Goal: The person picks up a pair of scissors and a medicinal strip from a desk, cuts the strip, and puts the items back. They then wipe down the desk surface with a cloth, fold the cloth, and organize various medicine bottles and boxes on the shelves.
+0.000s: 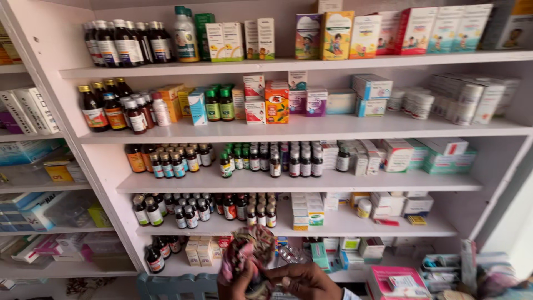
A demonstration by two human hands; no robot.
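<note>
Shelves (311,129) painted pale pink filled the wall, five tiers deep, stocked with medicine. Cardboard boxes (388,34) in many colours lined the top tier to the right, with dark syrup bottles (125,44) grouped at its left end. A second tier carried amber bottles with gold caps (105,108), an orange carton (276,105) near the middle and white tubs (416,103) further right. Rows of small dark bottles (266,161) crowded the third tier, and more of them (200,210) stood on the fourth beside stacked white cartons (388,205). A neighbouring rack (33,183) at the left edge held flat packets.

Low in the picture, in front of the bottom tier, a patterned cloth (247,253) in pink, cream and dark tones stood bunched upward, gathered between the person's two hands. The left hand (236,286), mostly cut off by the lower edge, was closed around the cloth's lower part. The right hand (302,278) curled its fingers onto the same cloth from the right side, gripping its base. A pink box (388,280) lay just beside the right hand.
</note>
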